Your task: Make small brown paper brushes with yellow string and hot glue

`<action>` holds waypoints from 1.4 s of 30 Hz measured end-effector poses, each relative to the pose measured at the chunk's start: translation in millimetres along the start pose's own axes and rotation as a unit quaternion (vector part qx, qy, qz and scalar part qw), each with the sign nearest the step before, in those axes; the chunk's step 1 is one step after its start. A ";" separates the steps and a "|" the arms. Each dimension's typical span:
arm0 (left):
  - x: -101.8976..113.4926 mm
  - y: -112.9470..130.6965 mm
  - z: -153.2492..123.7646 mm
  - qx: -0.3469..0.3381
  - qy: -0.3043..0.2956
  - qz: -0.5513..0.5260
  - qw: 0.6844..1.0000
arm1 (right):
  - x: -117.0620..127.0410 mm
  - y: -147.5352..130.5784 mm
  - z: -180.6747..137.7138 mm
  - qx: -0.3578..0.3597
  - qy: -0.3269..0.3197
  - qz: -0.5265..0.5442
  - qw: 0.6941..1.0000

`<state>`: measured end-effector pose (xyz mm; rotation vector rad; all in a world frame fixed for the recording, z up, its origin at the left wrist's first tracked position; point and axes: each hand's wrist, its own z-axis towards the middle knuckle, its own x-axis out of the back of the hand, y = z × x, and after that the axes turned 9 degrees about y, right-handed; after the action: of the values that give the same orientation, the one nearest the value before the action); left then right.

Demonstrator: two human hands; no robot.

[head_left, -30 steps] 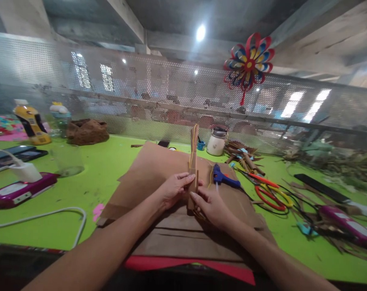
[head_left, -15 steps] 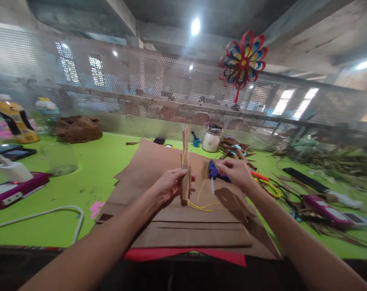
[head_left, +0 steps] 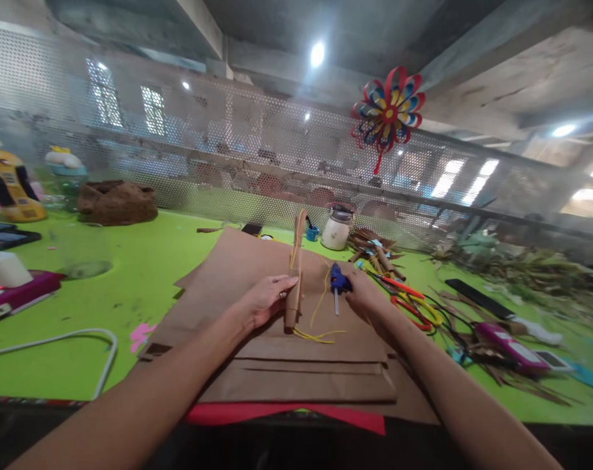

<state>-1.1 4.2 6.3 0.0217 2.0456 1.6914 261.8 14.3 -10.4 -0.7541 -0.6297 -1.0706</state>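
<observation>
My left hand point(head_left: 267, 297) grips a narrow brown paper strip or roll point(head_left: 292, 303), held nearly upright. Yellow string point(head_left: 316, 337) runs along it and trails out past its lower end. To its right, my right hand point(head_left: 362, 290) is closed around the blue glue gun point(head_left: 339, 279), with a whitish glue stick poking down from it. Under both hands lie stacked sheets of brown paper point(head_left: 238, 261), with a red sheet point(head_left: 257, 412) showing at the front edge.
Scissors with orange and yellow handles point(head_left: 431, 310), cables and a purple power strip point(head_left: 509, 346) lie on the right. A clear cup point(head_left: 83, 251) and another power strip point(head_left: 17, 294) stand left. A white jar point(head_left: 336, 228) and dried plant scraps are behind.
My right hand has lowered from a pinch above the glue gun to a grip around it. The left hand keeps the paper strip upright. The whole view has shifted slightly.
</observation>
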 end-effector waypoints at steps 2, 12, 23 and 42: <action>1.0 -1.3 2.1 0.006 0.001 0.002 1.000 | 1.6 5.7 -2.0 -0.006 0.000 -0.019 1.000; 4.5 -6.4 7.1 0.020 0.008 -0.016 1.000 | 54.2 6.6 -4.0 -0.161 0.009 0.285 0.945; 0.3 -6.1 5.8 0.027 -0.022 0.000 0.999 | 67.3 -20.9 -13.4 -0.121 -0.179 0.381 0.899; -3.0 -1.8 0.3 0.012 -0.026 -0.015 0.999 | 59.8 -27.1 -14.0 -0.084 -0.147 0.369 0.914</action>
<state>2.2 3.1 5.7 0.0424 2.0188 1.6325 259.1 -36.4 33.4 -1.1973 -0.4405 -0.3119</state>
